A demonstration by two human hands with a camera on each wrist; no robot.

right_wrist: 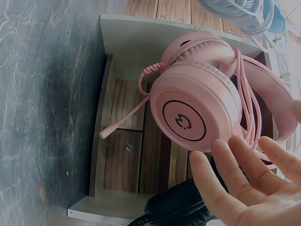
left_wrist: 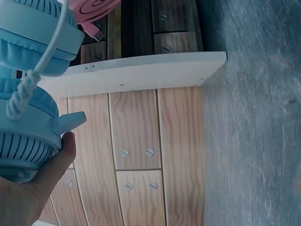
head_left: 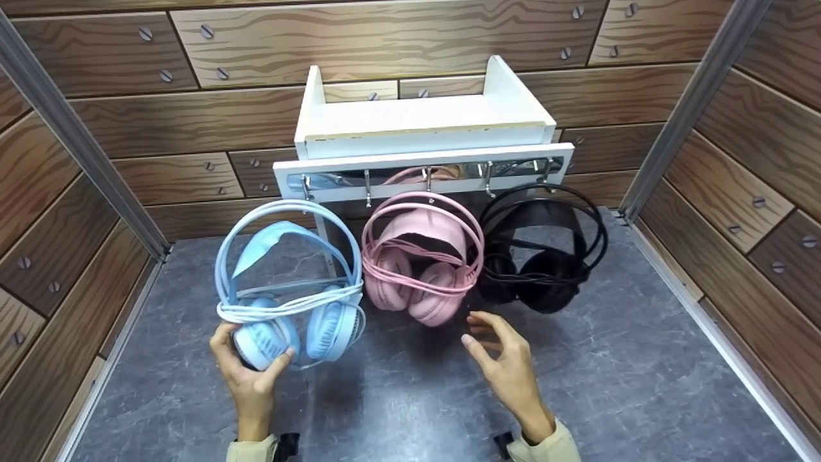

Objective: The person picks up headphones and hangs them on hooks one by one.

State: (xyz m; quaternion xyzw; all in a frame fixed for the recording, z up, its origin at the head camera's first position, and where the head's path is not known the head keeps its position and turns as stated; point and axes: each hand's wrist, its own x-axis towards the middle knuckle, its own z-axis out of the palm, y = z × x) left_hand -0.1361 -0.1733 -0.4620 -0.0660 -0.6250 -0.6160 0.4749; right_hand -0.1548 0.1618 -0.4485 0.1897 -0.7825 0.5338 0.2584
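My left hand (head_left: 253, 385) grips one ear cup of a light-blue headset (head_left: 333, 330), thumb along the cup's side. Its pale cable is wound across the headband's lower part. Whether its band touches the leftmost hook cannot be told. A pink headset (head_left: 436, 292) hangs from the middle of the hook rail (head_left: 423, 163), its cable wrapped round it. At the rail's right end hangs a black headset (head_left: 551, 282). My right hand (head_left: 510, 369) is held below these two, fingers spread and slightly bent, holding nothing. In the right wrist view its fingertips are close to the pink ear cup (right_wrist: 188, 113).
A white shelf unit (head_left: 417, 115) stands against the wood-patterned back wall (head_left: 385, 38), with several metal hooks along its front rail. Similar panels rise at left and right. The floor (head_left: 641, 385) is grey and marbled. A thin pink microphone boom (right_wrist: 124, 117) sticks out from the pink headset.
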